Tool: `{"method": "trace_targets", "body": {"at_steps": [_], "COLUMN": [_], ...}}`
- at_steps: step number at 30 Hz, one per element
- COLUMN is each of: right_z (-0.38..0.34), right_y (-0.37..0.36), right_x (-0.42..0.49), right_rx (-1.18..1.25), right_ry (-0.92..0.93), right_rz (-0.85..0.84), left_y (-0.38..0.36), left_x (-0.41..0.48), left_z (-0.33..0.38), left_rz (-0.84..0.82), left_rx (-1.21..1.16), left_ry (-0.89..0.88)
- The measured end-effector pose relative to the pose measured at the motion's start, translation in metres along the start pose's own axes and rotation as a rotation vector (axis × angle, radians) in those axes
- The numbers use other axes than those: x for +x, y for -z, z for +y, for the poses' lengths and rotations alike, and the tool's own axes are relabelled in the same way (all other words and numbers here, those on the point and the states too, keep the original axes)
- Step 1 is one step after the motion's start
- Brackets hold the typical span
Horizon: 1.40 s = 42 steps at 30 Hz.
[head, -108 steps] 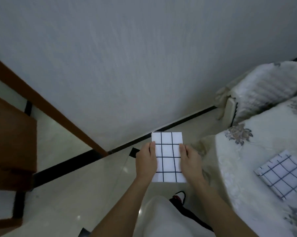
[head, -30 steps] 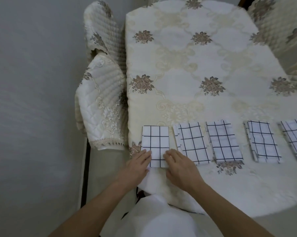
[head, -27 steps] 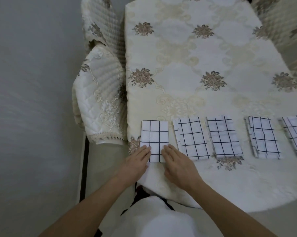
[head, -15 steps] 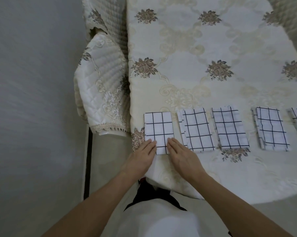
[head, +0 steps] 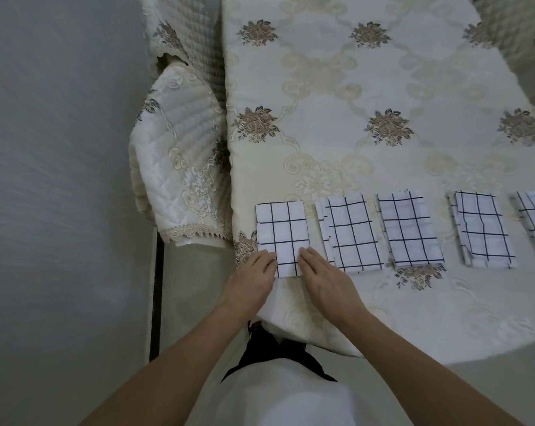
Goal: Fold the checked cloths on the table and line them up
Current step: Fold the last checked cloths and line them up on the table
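So both hands, left hand (head: 250, 284) and right hand (head: 327, 282), lie flat with straight fingers on the near end of the leftmost checked cloth (head: 283, 233), at the bench (head: 367, 87) corner, four folded cloths (head: 353, 235) lined up right of it.

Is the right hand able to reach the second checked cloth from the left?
Probably yes: the right hand rests flat just beside the second checked cloth, and nothing lies between them.
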State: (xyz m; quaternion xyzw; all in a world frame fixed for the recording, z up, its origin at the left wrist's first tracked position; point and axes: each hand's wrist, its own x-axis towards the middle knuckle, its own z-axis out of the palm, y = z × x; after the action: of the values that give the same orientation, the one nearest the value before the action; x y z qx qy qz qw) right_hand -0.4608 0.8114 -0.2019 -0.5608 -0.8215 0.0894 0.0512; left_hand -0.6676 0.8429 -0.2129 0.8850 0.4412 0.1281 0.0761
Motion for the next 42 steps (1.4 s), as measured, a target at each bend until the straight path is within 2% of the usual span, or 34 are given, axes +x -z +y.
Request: {"method": "trace_targets", "body": {"at_steps": [4, 8, 15, 19, 22, 26, 30, 34, 42], "right_z": [0.003, 0.020, 0.073, 0.110, 0.139, 0.164, 0.166, 0.168, 0.168], "right_y": [0.008, 0.040, 0.102, 0.108, 0.101, 0.086, 0.076, 0.064, 0.047], "right_x": [0.003, 0.018, 0.033, 0.015, -0.004, -0.020, -0.033, -0.039, -0.047], "right_rx": [0.048, 0.141, 0.074, 0.043, 0.049, 0.020, 0.010, -0.014, -0.038], "right_ry": [0.002, -0.068, -0.127, -0.112, -0.094, 0.017, 0.118, 0.148, 0.136], "right_rz": [-0.008, 0.075, 0.186, 0.145, 0.078, 0.012, -0.007, -0.043, -0.034], "left_y": [0.009, 0.032, 0.066, 0.055, 0.038, 0.020, 0.004, -0.008, -0.017], "left_x": [0.007, 0.037, 0.108, 0.122, 0.119, 0.115, 0.105, 0.098, 0.093], "left_z": [0.001, 0.003, 0.033, 0.072, 0.106, 0.141, 0.156, 0.159, 0.148], "left_rz": [-0.022, -0.013, -0.014, -0.085, -0.203, -0.322, -0.370, -0.363, -0.192], "left_rx": [0.025, 0.100, 0.056, 0.014, -0.006, 0.018, 0.025, 0.041, 0.085], "left_ry": [0.022, 0.031, 0.001, 0.051, 0.153, 0.284, 0.368, 0.370, 0.276]}}
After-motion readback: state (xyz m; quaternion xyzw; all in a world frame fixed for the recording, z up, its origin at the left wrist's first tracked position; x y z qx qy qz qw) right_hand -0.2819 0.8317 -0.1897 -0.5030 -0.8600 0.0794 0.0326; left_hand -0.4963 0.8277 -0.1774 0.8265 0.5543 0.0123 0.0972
